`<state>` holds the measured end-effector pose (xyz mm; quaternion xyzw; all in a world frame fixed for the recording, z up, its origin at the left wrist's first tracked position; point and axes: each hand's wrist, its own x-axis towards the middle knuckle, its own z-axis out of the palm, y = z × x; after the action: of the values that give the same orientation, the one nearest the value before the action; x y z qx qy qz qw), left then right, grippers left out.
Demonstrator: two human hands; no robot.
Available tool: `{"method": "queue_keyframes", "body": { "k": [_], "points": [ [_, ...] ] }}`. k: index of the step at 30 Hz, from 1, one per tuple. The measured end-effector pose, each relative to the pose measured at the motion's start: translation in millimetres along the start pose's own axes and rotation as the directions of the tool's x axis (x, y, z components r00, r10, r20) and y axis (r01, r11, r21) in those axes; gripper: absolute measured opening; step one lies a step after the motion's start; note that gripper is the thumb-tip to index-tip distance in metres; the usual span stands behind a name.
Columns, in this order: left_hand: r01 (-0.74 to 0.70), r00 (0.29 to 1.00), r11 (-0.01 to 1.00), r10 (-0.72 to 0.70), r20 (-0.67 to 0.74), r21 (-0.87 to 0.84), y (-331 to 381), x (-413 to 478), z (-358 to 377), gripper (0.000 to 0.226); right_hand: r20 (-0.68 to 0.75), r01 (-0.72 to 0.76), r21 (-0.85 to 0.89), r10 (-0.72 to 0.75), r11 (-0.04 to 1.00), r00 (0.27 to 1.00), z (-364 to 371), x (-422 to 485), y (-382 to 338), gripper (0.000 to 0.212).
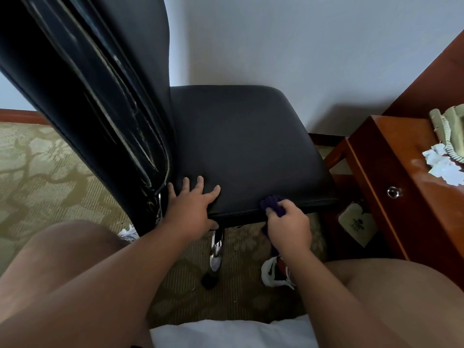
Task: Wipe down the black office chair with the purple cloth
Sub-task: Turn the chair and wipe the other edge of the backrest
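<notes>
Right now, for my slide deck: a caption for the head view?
Left hand rests on the black chair seat while right hand holds purple cloth against its near edge.

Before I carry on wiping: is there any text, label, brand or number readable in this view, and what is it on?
No text here can be read.
Cream card low beside the wooden desk: a dark emblem with lines of print under it, too small and blurred to read.
Black office chair, purple cloth, telephone: no lettering visible.
</notes>
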<state>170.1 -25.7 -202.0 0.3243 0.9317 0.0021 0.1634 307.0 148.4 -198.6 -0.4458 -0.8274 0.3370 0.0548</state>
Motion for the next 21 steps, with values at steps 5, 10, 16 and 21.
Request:
{"method": "queue_keyframes", "body": {
  "k": [5, 10, 16, 21],
  "points": [
    [0.007, 1.0, 0.997, -0.008, 0.01, 0.072, 3, 5, -1, 0.095, 0.12, 0.03, 0.072, -0.038, 0.997, 0.992, 31, -23, -31, 0.008],
    [0.014, 1.0, 0.995, -0.015, 0.014, 0.096, -2, 7, -3, 0.08, 0.272, 0.23, -0.05, -0.209, 0.972, 0.939, 53, -37, -63, 0.008],
    [-0.01, 1.0, 1.0, 0.01, 0.016, 0.009, -17, 6, -4, 0.095, 0.249, 0.299, -0.319, -0.224, 0.899, 0.942, 18, -15, -46, 0.02],
    [-0.013, 1.0, 1.0, 0.013, 0.017, -0.014, -13, 5, -4, 0.097, 0.084, 0.074, -0.251, -0.054, 0.965, 0.995, -20, 5, -4, 0.018]
  ]
}}
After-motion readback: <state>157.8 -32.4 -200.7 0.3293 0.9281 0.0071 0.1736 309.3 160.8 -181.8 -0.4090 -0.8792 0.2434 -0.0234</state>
